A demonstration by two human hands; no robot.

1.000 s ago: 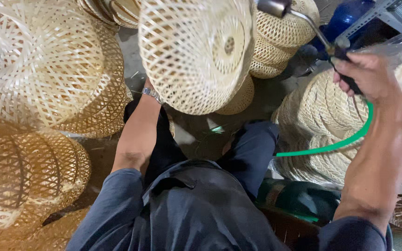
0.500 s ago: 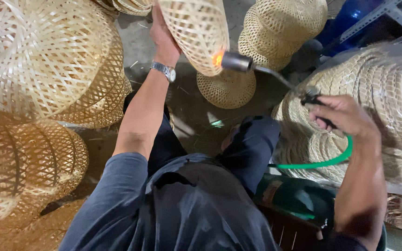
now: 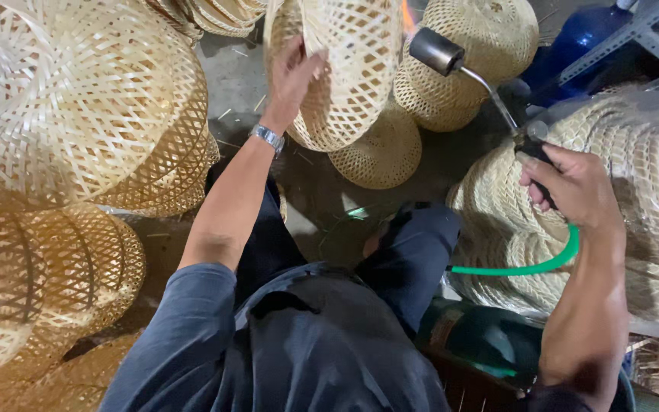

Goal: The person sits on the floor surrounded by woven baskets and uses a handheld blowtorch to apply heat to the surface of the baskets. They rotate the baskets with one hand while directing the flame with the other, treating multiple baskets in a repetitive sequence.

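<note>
My left hand [image 3: 293, 80] grips the rim of a pale woven bamboo basket [image 3: 348, 69], held up tilted in front of me at the top centre. My right hand [image 3: 570, 187] is closed round the handle of a gas torch [image 3: 459, 69]. The torch's dark round nozzle sits just right of the basket, with a small orange flame at its tip touching the weave. A green hose [image 3: 532, 263] runs from the torch handle down past my knee. A metal wristwatch [image 3: 267, 137] is on my left wrist.
Large woven baskets [image 3: 70, 114] are stacked at the left, darker ones [image 3: 32, 290] below them. More baskets [image 3: 482, 46] lie on the concrete floor ahead, and a wrapped stack [image 3: 634, 198] stands at the right. A blue cylinder [image 3: 581, 38] is at the top right.
The basket has turned from broadside to edge-on and shifted in my left hand. The torch swung from high right down to the basket's side, and the flame now plays higher on the weave.
</note>
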